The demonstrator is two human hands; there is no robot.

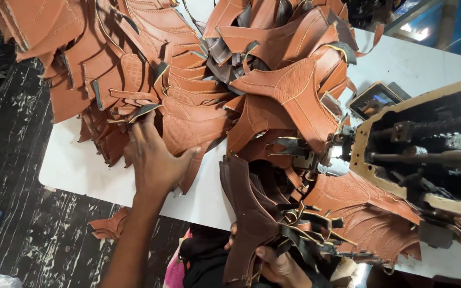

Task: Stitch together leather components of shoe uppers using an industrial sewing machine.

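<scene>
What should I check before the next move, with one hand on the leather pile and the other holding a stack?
1. Left hand flat on the tan pile: ok.
2. Right hand grips the dark stack: ok.
3. Right fingers wrapped fully round: cannot tell, partly hidden.
4. Pile fully on the table: not ok, pieces overhang its edge.
5. Piece on the floor: not ok.
6. Machine free of leather: not ok.

The right hand (pixel 281 266) was mostly covered by the dark brown leather pieces (pixel 246 213) it clutched, with the bottom edge cutting off its wrist. The left hand's (pixel 153 160) fingertips disappeared under the tan leather pile (pixel 188 80), which ran past the top edge. The small screen (pixel 373 100) was too blurred to make out.
</scene>
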